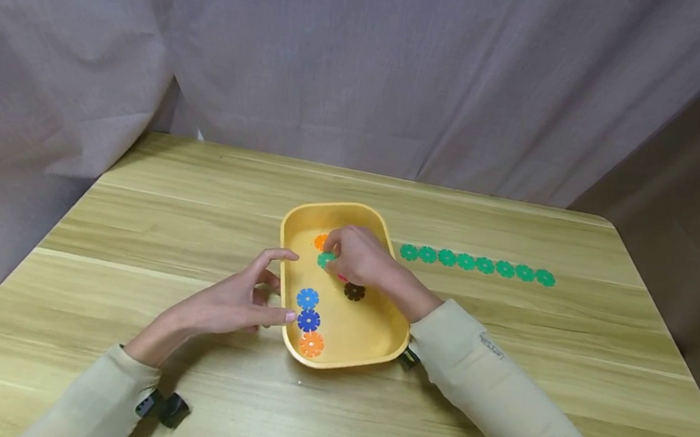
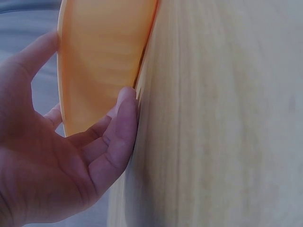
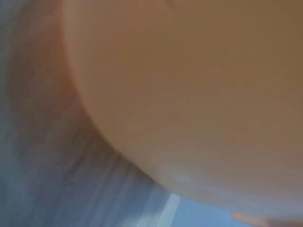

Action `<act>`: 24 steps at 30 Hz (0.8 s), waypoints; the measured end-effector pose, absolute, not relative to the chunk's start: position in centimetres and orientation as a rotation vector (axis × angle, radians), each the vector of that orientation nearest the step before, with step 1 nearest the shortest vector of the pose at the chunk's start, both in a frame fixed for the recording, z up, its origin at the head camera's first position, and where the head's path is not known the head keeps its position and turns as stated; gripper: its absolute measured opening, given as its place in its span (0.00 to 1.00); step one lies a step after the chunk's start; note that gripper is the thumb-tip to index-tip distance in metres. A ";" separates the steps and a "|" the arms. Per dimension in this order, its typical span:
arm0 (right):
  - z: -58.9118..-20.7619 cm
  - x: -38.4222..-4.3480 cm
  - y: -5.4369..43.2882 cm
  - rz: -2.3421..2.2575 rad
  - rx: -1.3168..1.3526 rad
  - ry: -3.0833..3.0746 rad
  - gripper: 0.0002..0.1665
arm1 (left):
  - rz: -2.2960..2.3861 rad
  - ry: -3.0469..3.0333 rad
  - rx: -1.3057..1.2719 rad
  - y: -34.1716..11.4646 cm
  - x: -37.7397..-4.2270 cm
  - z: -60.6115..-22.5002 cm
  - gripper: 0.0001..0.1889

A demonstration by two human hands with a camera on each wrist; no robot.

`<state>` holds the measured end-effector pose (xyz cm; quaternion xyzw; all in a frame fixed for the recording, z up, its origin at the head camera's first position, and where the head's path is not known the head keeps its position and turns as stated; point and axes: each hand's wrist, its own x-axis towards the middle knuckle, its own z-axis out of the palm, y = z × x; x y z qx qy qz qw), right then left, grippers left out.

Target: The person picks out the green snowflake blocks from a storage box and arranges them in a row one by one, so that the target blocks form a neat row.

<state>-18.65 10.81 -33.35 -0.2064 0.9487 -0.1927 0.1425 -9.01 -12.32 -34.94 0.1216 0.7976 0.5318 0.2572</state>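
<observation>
A yellow plastic tray stands on the table with several flower-shaped notched discs lying in it. My left hand holds its left side, thumb and index finger over the rim. In the left wrist view, the other fingers of the left hand curl beside the tray's outer wall. Reaching over the right rim, my right hand pinches a green disc inside the tray. Around it lie an orange disc, a partly covered red disc and a dark brown disc.
A light blue disc, a dark blue disc and another orange disc line the tray's left side. Right of the tray, several green discs form a row on the wooden table. A grey curtain hangs behind.
</observation>
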 end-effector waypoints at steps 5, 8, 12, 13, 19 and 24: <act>-33.3 -18.7 10.9 -0.567 -0.597 2.695 0.18 | 1.443 2.161 0.328 -12.3 -9.0 -34.9 0.47; -33.3 -18.5 11.0 -0.585 -0.627 2.681 0.18 | 1.439 2.160 0.329 -12.3 -9.0 -34.9 0.47; -33.4 -18.2 11.2 -0.614 -0.703 2.666 0.18 | 1.434 2.163 0.328 -12.3 -9.0 -34.9 0.47; -33.4 -18.2 11.2 -0.623 -0.726 2.662 0.18 | 1.434 2.165 0.329 -12.3 -9.0 -34.8 0.47; -33.3 -17.9 11.4 -0.681 -0.813 2.632 0.15 | 1.434 2.173 0.329 -12.3 -8.9 -34.8 0.47; -33.1 -17.9 11.4 -0.779 -0.762 2.581 0.16 | 1.430 2.170 0.326 -12.4 -9.0 -34.8 0.48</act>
